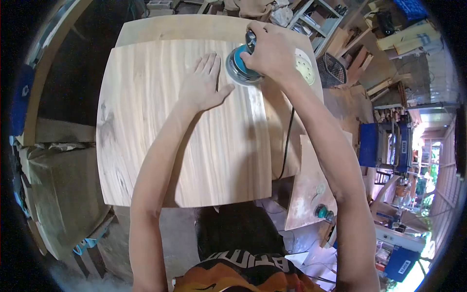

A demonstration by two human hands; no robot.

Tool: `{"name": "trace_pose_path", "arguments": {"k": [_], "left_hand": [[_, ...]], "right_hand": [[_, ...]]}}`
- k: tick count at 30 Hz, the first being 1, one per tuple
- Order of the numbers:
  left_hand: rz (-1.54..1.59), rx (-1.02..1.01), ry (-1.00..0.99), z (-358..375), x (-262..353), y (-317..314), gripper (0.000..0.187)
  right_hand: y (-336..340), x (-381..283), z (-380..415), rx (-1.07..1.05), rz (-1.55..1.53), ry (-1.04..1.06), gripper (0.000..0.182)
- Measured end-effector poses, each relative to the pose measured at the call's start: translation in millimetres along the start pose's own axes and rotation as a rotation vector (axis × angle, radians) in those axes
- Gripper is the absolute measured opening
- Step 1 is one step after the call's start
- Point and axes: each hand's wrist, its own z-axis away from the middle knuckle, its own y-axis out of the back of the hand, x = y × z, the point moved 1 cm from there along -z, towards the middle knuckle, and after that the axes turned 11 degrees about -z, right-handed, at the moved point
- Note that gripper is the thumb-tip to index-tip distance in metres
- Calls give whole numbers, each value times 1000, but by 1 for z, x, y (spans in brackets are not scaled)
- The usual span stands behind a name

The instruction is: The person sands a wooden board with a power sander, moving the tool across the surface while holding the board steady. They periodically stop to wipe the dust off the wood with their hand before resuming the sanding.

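The right hand [270, 48] is wrapped around the top of a round teal and black orbital sander [242, 65], whose pad sits on the far edge of a wide pale wooden panel [160, 141]. The left hand [203, 85] lies flat on that panel just beside the sander, fingers together, thumb splayed. A black power cord [288, 141] hangs off the panel's right side. A perforated white sanding disc [306, 67] lies just beyond the right hand.

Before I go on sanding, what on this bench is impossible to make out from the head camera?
- Sander body and switch: covered by the right hand.
- Sanding pad face: pressed down on the wooden panel.
- Power cord end: drops out of sight behind the panel's edge.
- Panel surface under the left hand: covered by the palm.
- Shelf contents: too small and blurred.
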Motion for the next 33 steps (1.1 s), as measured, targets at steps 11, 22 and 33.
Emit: {"name": "trace_pose_path", "arguments": {"k": [11, 22, 33], "left_hand": [[188, -26, 28, -66, -23, -17, 118], [966, -11, -75, -110, -28, -36, 81], [349, 40, -57, -161, -42, -79, 35]], "right_hand": [[-25, 29, -89, 18, 78, -46, 84], [-53, 23, -110, 104, -121, -89, 59], [-31, 9, -91, -65, -131, -262, 87]]}}
